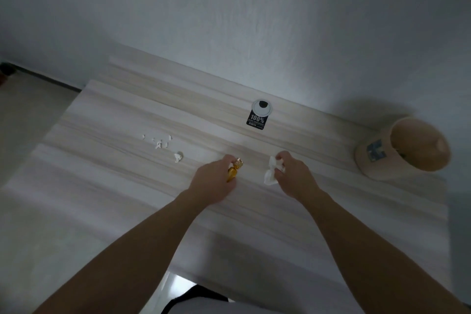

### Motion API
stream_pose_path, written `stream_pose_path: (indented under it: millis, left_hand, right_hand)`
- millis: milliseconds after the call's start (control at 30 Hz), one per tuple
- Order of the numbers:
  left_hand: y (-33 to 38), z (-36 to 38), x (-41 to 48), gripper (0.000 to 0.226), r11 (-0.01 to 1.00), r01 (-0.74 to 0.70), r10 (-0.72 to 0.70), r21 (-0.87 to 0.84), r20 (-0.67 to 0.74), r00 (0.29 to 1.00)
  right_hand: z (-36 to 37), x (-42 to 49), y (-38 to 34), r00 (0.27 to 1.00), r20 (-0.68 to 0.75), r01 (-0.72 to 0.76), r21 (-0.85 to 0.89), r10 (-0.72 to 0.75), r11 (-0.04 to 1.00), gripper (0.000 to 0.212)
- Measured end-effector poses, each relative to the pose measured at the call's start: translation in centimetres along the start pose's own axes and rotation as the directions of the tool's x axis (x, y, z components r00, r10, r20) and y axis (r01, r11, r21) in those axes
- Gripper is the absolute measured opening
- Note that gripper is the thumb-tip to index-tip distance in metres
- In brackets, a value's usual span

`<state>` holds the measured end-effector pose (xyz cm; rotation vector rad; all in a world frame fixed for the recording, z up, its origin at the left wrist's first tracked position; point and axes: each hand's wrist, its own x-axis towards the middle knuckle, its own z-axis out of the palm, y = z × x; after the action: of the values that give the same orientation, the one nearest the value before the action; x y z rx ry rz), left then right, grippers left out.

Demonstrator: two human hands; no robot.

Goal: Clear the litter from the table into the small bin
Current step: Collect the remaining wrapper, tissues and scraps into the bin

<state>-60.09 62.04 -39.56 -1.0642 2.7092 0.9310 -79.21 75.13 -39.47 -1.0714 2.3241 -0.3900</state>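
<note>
My left hand point(215, 182) is closed around a shiny gold wrapper point(235, 169) just above the middle of the pale wooden table point(114, 168). My right hand point(293, 174) pinches a crumpled white tissue point(272, 172) a little to the right of it. A small beige bin point(402, 149) with a blue label stands at the table's right side, its open mouth tipped toward me; something small and dark lies inside. Several tiny white paper scraps point(159, 141) and one small crumpled white ball point(178, 157) lie on the table to the left of my hands.
A white cable grommet with a black sticker point(258, 113) sits near the back edge by the wall. The table's left edge drops to a light floor point(23, 120). The near edge is close to my body.
</note>
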Motion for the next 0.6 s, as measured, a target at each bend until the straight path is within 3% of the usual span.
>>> stream_pose_path:
  millis: [67, 367, 600]
  left_hand:
    - [0.1, -0.7, -0.1, 0.037, 1.0, -0.023, 0.023, 0.006, 0.004, 1.0]
    - [0.7, -3.9, -0.5, 0.036, 0.994, -0.11, 0.11, -0.01, -0.002, 0.994]
    - [3.1, -4.4, -1.5, 0.04, 0.987, -0.121, 0.127, 0.106, -0.048, 0.991]
  right_hand:
    - [-0.4, -0.7, -0.4, 1.0, -0.012, -0.002, 0.002, 0.002, 1.0, 0.031]
    - [-1.5, -4.0, -2.1, 0.994, -0.103, -0.024, 0.032, 0.027, 0.999, 0.024]
    - [-3.0, -6.0, -1.2, 0.987, -0.162, 0.012, 0.001, -0.012, 1.0, 0.015]
